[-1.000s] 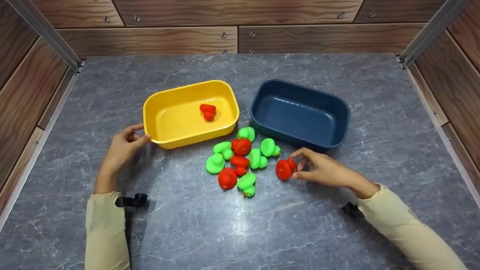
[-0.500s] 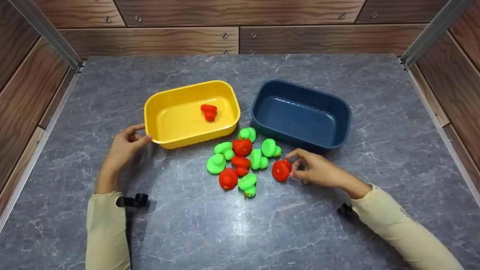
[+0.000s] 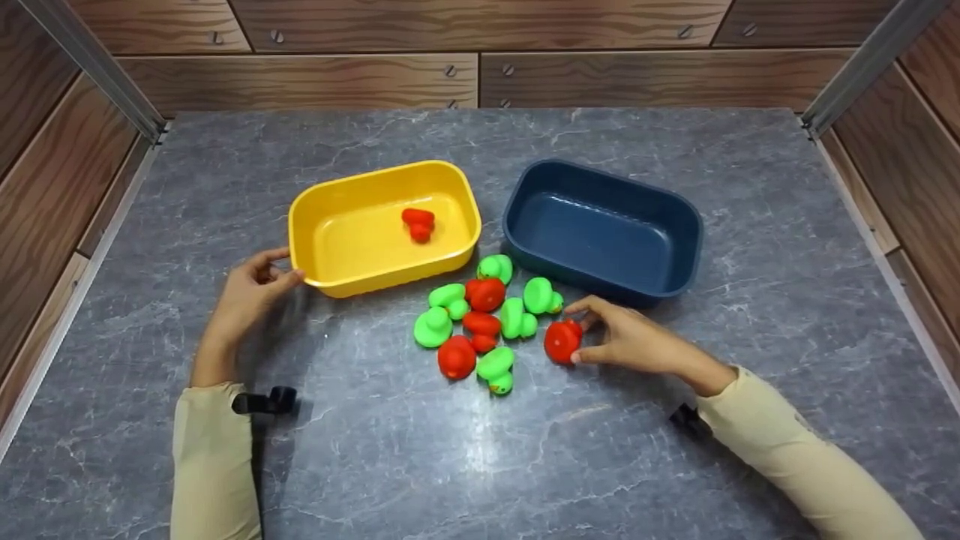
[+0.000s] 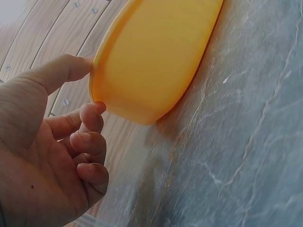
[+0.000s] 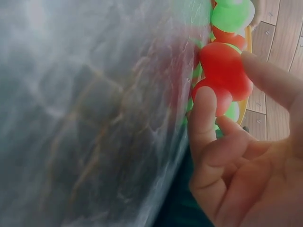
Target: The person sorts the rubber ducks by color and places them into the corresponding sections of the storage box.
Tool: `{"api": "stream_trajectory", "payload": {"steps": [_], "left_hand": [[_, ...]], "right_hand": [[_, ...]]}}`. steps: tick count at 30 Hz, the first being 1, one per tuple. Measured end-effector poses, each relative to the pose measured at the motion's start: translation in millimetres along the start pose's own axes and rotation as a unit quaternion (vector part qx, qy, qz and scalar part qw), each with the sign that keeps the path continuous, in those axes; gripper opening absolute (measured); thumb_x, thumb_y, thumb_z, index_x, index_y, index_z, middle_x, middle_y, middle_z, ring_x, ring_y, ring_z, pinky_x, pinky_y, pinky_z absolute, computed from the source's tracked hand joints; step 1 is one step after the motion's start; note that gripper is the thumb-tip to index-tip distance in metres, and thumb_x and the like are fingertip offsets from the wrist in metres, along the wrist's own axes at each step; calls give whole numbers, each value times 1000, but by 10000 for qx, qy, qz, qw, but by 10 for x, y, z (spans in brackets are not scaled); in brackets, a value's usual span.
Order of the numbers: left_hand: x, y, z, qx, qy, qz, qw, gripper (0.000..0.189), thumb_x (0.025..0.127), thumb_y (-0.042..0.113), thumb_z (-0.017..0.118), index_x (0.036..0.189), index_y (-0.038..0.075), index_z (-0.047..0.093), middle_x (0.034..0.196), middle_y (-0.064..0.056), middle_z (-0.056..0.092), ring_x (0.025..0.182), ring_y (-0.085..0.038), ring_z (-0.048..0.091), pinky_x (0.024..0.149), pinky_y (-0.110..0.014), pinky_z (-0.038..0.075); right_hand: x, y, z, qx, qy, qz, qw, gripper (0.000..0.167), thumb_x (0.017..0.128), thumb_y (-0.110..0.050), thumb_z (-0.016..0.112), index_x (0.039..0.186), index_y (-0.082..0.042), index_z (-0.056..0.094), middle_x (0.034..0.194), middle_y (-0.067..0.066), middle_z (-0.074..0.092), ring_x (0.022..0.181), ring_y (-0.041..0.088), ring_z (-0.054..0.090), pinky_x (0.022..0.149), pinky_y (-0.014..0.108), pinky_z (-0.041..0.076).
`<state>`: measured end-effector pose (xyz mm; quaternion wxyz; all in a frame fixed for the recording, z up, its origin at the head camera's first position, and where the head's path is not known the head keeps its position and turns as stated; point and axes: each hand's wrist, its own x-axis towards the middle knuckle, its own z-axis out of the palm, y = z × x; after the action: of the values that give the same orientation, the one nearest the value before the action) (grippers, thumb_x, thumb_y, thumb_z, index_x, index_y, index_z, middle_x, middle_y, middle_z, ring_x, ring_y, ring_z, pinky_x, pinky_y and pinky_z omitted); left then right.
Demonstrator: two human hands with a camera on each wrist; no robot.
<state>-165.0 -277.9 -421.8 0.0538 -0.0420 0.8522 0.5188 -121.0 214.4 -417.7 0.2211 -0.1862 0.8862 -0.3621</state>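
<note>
At the yellow tub's [image 3: 382, 279] left corner, my left hand [image 3: 251, 296] pinches the rim between thumb and fingers. The left wrist view shows the same hand [image 4: 57, 142] at the tub's edge [image 4: 97, 71], other fingers loosely curled. Right of the pile, my right hand [image 3: 637, 337] has thumb and fingers round a red toy duck [image 3: 561, 343] lying tipped on the table. In the right wrist view the thumb touches the duck's body [image 5: 225, 66], and a fingertip overlaps its head. Exact grip is partly hidden. Another red duck [image 3: 418, 225] lies inside the yellow tub.
Several green ducks [image 3: 433, 327] and red ducks [image 3: 456, 358] lie bunched between the hands on the grey marbled table [image 3: 375, 465]. A dark blue tub [image 3: 604, 281] stands behind the right hand. Wood-patterned walls [image 3: 300, 82] enclose the back and sides.
The right hand has shifted slightly left, and the red duck moved left with it, then stayed put. Its thumb and index finger have spread wider round the duck. The left hand stays at the tub.
</note>
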Motion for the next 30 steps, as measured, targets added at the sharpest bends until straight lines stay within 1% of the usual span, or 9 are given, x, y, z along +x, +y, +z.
{"api": "stream_trajectory", "payload": {"steps": [4, 8, 13, 18, 21, 24, 28, 30], "left_hand": [[6, 14, 1, -23, -7, 11, 10000, 54, 92, 22, 65, 137, -2, 49, 76, 10, 52, 65, -1, 45, 59, -17, 38], [12, 21, 5, 8, 11, 111, 9999, 55, 91, 24, 66, 136, -2, 49, 74, 13, 52, 65, 0, 46, 60, -16, 38], [19, 25, 8, 30, -9, 125, 9999, 55, 91, 25, 66, 136, -2, 49, 75, 12, 52, 65, -1, 46, 59, -16, 38], [15, 1, -10, 23, -37, 2, 10000, 56, 92, 24, 66, 138, -1, 47, 76, 11, 53, 66, -1, 46, 60, -17, 39], [9, -21, -29, 7, -20, -86, 10000, 56, 92, 23, 65, 139, -1, 47, 75, 12, 52, 66, -2, 46, 59, -17, 39], [10, -33, -31, -18, -34, -120, 9999, 55, 92, 22, 65, 139, -1, 46, 74, 12, 52, 65, -2, 46, 58, -17, 39], [11, -29, -16, -37, -54, -83, 9999, 56, 92, 23, 65, 139, -1, 47, 74, 12, 52, 65, -2, 46, 59, -17, 39], [9, -24, -10, -46, -51, -79, 9999, 56, 92, 23, 65, 139, -1, 47, 74, 12, 52, 65, -2, 46, 59, -17, 39]], "right_hand": [[24, -8, 14, -188, 28, -112, 9998, 61, 80, -21, 79, 131, -5, 51, 109, 16, 63, 77, 16, 56, 67, 25, 47], [26, -2, 21, -406, 98, -291, 9987, 59, 79, -23, 79, 130, -6, 53, 109, 13, 63, 85, 18, 56, 70, 25, 46], [7, 11, 31, -564, 140, -304, 9978, 54, 79, -23, 79, 125, -8, 55, 106, 11, 63, 82, 16, 54, 69, 24, 45], [9, 1, 56, -562, 235, -255, 9978, 52, 78, -22, 79, 123, -9, 55, 103, 9, 63, 75, 13, 52, 66, 23, 43], [15, -26, 56, -512, 274, -241, 9980, 52, 77, -21, 79, 123, -9, 55, 104, 9, 63, 74, 13, 52, 66, 23, 43], [-8, -62, 27, -379, 249, -181, 9988, 53, 79, -20, 78, 124, -9, 53, 110, 12, 63, 70, 13, 51, 63, 23, 43], [-58, -118, -42, -27, 172, -139, 9998, 55, 81, -21, 77, 128, -8, 50, 118, 18, 61, 64, 14, 51, 57, 23, 45], [-79, -150, -76, 162, 170, -200, 9995, 56, 83, -21, 76, 129, -7, 48, 120, 19, 59, 64, 15, 52, 57, 23, 46]]}}
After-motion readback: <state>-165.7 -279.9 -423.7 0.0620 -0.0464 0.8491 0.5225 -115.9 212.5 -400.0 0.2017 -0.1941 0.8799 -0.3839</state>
